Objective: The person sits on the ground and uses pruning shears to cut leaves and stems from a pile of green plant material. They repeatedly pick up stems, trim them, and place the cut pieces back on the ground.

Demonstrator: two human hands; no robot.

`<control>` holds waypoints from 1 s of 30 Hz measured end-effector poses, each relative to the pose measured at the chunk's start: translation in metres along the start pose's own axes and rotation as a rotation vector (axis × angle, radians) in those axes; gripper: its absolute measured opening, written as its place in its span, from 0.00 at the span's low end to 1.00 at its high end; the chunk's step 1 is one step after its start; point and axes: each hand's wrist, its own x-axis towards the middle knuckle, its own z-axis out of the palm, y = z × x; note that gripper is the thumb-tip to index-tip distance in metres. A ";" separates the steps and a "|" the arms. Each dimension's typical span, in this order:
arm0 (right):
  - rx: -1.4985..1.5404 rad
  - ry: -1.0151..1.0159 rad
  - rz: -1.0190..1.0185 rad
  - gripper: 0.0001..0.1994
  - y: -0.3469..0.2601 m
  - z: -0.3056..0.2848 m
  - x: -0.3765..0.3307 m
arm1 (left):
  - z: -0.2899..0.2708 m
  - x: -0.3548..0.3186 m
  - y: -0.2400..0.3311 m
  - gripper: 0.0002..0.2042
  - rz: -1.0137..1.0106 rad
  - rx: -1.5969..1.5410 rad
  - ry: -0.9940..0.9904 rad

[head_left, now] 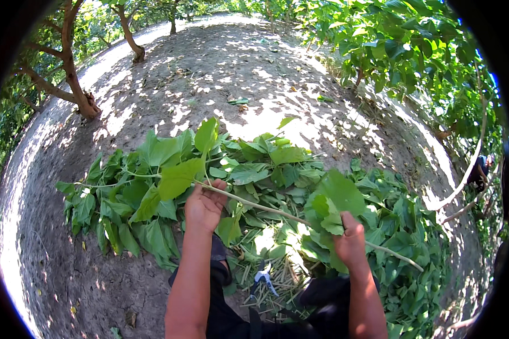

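A long, pale leafy branch point(260, 207) slants across in front of me, its leafy tip at the left and its bare cut end at the lower right. My left hand point(204, 208) is palm up, fingers curled about the branch just below its upper leaves. Closed in a fist, my right hand point(350, 242) grips broad green leaves point(340, 195) where the stem passes; whether it also clasps the stem is hidden. On the ground between my legs lie pruning shears point(262, 277) with light-coloured handles, among short cut stalks point(288, 274).
Leafy cuttings point(136, 198) are heaped at the left, and a larger leaf pile point(407, 226) spreads at the right. Tree trunks point(76, 85) stand at the far left. A leafy bush point(401, 45) and a bare, bent branch point(472, 164) border the right side.
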 end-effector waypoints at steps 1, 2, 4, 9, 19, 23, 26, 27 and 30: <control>-0.010 -0.009 -0.031 0.05 0.003 -0.001 -0.006 | 0.000 0.003 0.000 0.12 -0.006 -0.037 -0.007; -0.014 -0.009 -0.012 0.05 0.007 -0.001 -0.009 | -0.001 0.004 0.001 0.11 -0.011 -0.073 -0.014; -0.029 -0.001 0.023 0.05 0.018 0.000 -0.011 | -0.002 0.002 -0.001 0.09 -0.003 -0.030 -0.135; 0.068 0.099 0.101 0.06 0.038 -0.007 -0.015 | 0.021 -0.017 0.001 0.11 0.048 0.137 -0.279; -0.299 -0.081 -0.063 0.14 0.042 -0.042 -0.029 | 0.016 0.007 -0.012 0.13 0.109 0.130 -0.223; -0.535 -0.031 0.177 0.12 0.125 -0.060 -0.047 | 0.018 0.008 -0.018 0.13 0.052 0.083 -0.228; -0.683 0.025 0.466 0.14 0.176 -0.091 -0.057 | 0.018 0.004 -0.018 0.13 -0.027 0.034 -0.371; -0.720 0.045 0.565 0.14 0.190 -0.103 -0.062 | 0.020 0.003 -0.021 0.14 -0.038 0.039 -0.344; -0.827 -0.061 0.702 0.18 0.217 -0.131 -0.081 | 0.020 0.002 -0.025 0.14 -0.054 0.058 -0.330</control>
